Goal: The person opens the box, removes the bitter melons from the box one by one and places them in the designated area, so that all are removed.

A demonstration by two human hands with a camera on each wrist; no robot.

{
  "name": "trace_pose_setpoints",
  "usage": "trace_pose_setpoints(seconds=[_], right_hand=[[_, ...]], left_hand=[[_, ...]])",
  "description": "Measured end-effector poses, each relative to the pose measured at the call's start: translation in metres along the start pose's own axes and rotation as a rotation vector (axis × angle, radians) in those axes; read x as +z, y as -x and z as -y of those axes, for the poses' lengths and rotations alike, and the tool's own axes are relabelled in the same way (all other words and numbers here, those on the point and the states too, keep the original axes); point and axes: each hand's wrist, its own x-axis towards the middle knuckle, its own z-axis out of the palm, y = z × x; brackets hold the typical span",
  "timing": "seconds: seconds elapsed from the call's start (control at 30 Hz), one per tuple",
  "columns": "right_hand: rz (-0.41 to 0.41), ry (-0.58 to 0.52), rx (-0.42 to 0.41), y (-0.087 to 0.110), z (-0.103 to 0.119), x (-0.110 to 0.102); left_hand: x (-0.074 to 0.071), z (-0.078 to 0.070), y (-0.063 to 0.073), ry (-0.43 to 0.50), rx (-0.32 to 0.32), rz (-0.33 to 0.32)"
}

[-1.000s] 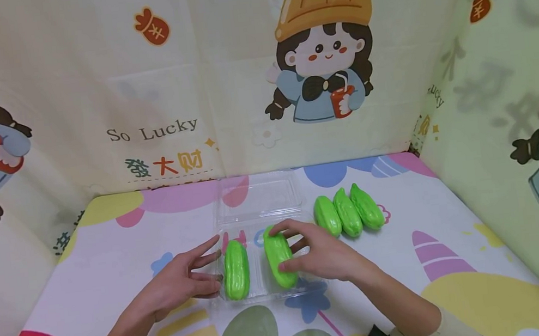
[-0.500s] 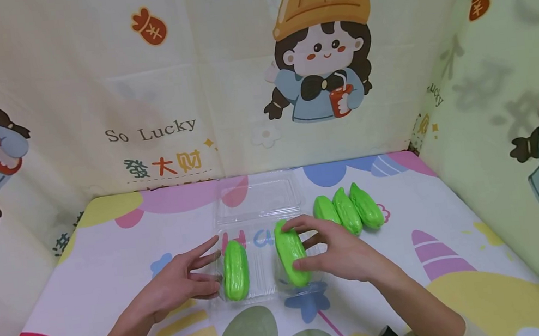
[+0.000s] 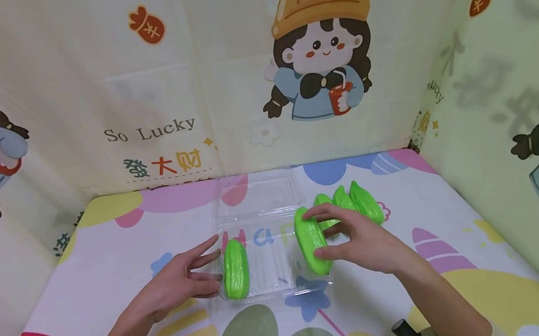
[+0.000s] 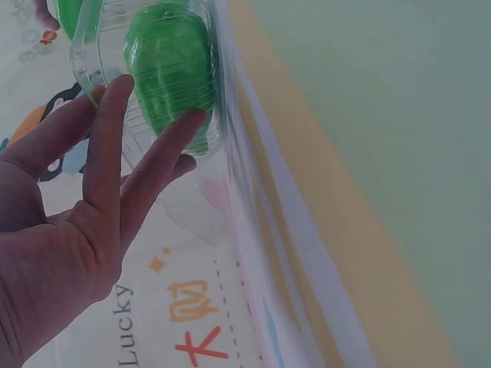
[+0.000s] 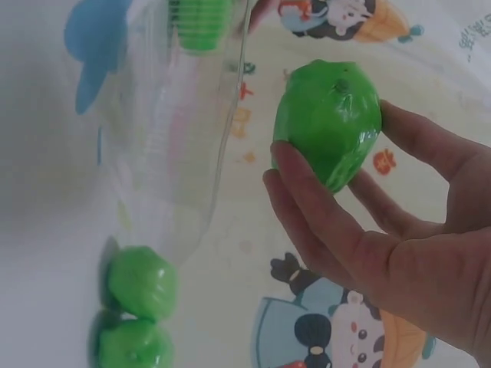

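Note:
In the head view my right hand (image 3: 358, 241) pinches a glossy green toy cucumber (image 3: 308, 243) between thumb and fingers, over the right side of a clear plastic box (image 3: 269, 280). The right wrist view shows this cucumber (image 5: 330, 115) raised above the box's rim. A second green cucumber (image 3: 236, 273) lies inside the box along its left side. Beside that wall my left hand (image 3: 180, 278) has its fingers spread and extended; in the left wrist view its fingertips (image 4: 196, 120) touch the box. The box's lid (image 3: 258, 196) lies folded back behind it.
Three more green cucumbers (image 3: 365, 201) lie side by side on the table right of the lid, partly hidden by my right hand. A patterned cloth (image 3: 114, 283) covers the table. Printed curtains (image 3: 231, 84) stand at the back and sides.
My right hand has lifted the cucumber from the box's middle and carried it to the right, above the box's right edge. The left hand and the other cucumber have stayed in place.

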Motion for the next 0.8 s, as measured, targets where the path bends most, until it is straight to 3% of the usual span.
trace_pose_setpoints(seconds=[0.47, 0.8], right_hand=[[-0.025, 0.073, 0.050, 0.015, -0.010, -0.026], [0.003, 0.110, 0.079, 0.018, -0.018, -0.044]], left_hand=[[0.001, -0.002, 0.000, -0.018, -0.003, -0.009], [0.002, -0.002, 0.000, -0.025, -0.008, -0.019]])
